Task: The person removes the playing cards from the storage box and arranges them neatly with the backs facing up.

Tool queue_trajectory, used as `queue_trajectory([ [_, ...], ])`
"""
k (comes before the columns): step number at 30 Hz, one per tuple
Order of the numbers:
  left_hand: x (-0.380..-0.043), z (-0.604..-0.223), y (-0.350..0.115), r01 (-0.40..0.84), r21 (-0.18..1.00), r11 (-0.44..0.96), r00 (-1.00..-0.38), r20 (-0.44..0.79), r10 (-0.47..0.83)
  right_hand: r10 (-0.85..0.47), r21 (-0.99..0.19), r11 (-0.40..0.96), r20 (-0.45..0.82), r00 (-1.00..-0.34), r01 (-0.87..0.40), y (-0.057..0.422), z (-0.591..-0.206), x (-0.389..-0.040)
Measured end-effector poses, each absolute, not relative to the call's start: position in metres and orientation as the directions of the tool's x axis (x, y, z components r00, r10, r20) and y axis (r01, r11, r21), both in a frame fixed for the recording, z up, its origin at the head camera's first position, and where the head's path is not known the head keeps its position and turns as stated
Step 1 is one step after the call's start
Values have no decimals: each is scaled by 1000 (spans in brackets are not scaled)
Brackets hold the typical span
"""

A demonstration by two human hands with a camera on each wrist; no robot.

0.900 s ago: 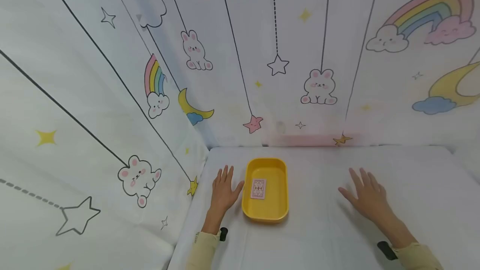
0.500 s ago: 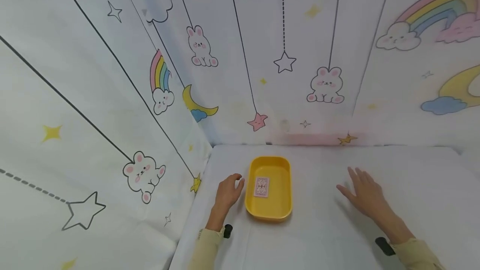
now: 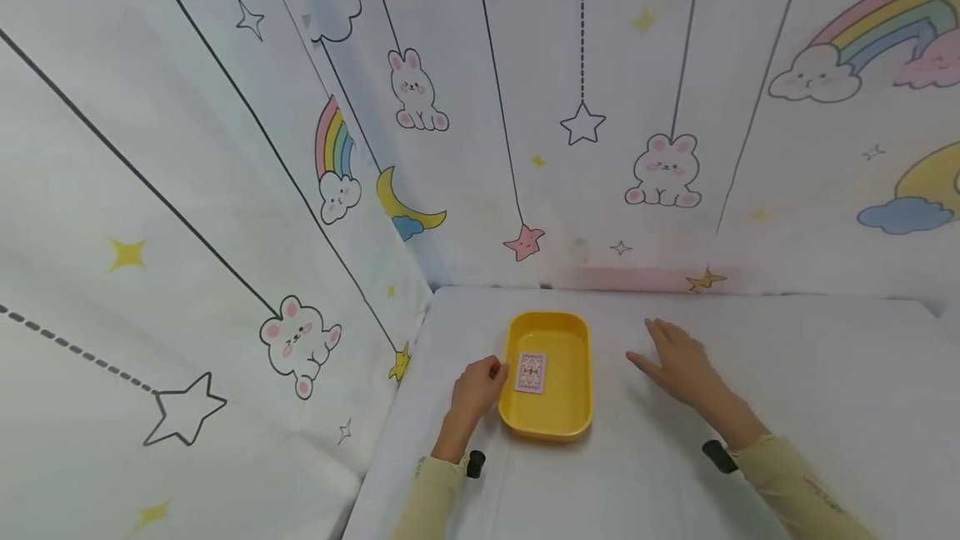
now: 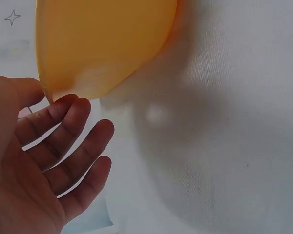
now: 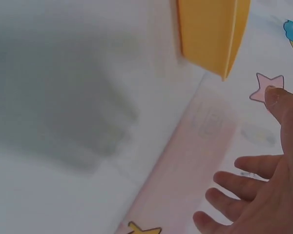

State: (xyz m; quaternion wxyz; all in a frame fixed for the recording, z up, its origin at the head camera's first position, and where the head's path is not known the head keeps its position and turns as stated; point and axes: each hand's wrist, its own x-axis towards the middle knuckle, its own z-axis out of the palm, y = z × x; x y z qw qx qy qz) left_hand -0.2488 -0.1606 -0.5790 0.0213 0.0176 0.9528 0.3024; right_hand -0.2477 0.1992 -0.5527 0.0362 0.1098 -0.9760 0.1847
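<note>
The yellow tray (image 3: pixel 566 411) lies on the white-covered table with a patterned pink playing card (image 3: pixel 530 373) on the left part of its floor. At the tray's left rim is my left hand (image 3: pixel 477 388), its thumb and index finger pinching the edge. In the left wrist view, the thumb sits on one side of the rim and the fingertips (image 4: pixel 80 105) on the outer wall, the other fingers loosely bent. To the right of the tray hovers my right hand (image 3: pixel 681 363), fingers extended and apart from it. In the right wrist view nothing is in its palm.
The white table cover (image 3: pixel 825 373) stretches right of the tray. A white fabric wall (image 3: pixel 480 148) with printed bears, stars and rainbows closes off the back and the left side. Each wrist wears a dark band; the right band (image 3: pixel 720 457) shows beside the sleeve.
My left hand has gone from spread fingers to a pinch at the tray's left rim. My right hand has come leftward, nearer the tray. The head view has turned slightly left.
</note>
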Motion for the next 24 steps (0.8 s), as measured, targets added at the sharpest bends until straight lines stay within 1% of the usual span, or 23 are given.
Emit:
queue_trajectory([
  [6, -247, -580, -159, 25, 584, 812, -998, -27, 50, -253, -403, 876, 85, -964, -265, 159, -540, -270],
  [16, -250, -588, -159, 16, 574, 819, -999, -30, 40, -283, -492, 841, -42, -958, -227, 93, -532, -296],
  [20, -251, -589, -159, 10, 574, 819, -999, -29, 33, -323, -490, 837, -82, -943, -244, 70, -535, -305],
  [24, -251, -590, -158, 5, 575, 818, -999, -34, 30, -370, -450, 851, -145, -918, -272, 52, -543, -314],
])
